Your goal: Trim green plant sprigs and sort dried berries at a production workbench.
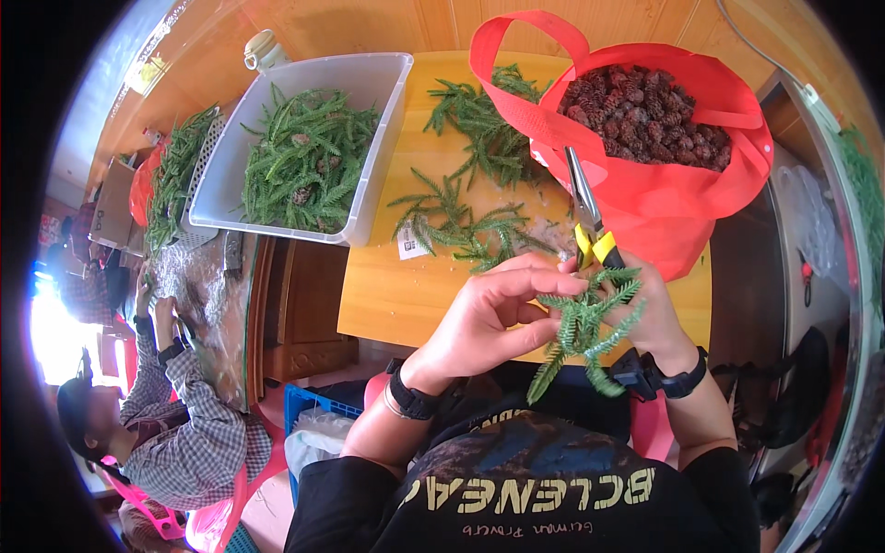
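Observation:
My left hand [484, 318] is closed, its thumb and fingers pinching a green artificial pine sprig [585, 323] by the stem side. The sprig's needled twigs hang down in front of my right hand. That right hand [656, 318] grips long-nose pliers [584, 203] with yellow and black handles, the metal jaws pointing up and away from me. Part of my right hand's fingers is hidden behind the sprig. A small pale bit shows at my left fingertips, too small to name. Beyond my hands, loose pine sprigs [461, 226] lie on the yellow table [396, 304].
A red bag [654, 212] full of brown pinecones [636, 111] stands at the back right. A clear plastic bin [383, 129] at the back left holds finished-looking sprigs with pinecones. More sprigs [493, 120] lie between them. At far left another person [189, 433] works at a separate table.

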Demonstrator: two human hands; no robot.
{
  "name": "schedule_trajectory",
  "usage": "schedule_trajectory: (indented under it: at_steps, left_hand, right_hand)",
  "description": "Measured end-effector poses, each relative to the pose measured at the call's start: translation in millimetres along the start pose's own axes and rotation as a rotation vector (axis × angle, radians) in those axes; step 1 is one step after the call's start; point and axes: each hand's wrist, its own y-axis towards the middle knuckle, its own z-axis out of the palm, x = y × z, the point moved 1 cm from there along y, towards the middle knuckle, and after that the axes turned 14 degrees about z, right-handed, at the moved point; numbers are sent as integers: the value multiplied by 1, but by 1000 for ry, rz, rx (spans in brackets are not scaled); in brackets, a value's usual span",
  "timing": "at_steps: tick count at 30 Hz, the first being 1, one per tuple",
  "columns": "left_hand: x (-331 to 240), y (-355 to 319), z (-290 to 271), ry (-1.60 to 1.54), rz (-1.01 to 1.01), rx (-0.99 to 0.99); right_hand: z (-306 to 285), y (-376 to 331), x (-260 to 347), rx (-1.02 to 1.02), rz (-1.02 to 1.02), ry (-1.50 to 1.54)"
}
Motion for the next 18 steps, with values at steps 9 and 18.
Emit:
schedule_trajectory:
  at_steps: [9, 18]
  left_hand:
    - [-4, -1, 8, 302, 39, 49]
    - [-10, 2, 16, 632, 182, 127]
  right_hand:
    - [-2, 3, -12, 75, -52, -21]
    - [5, -1, -7, 110, -28, 23]
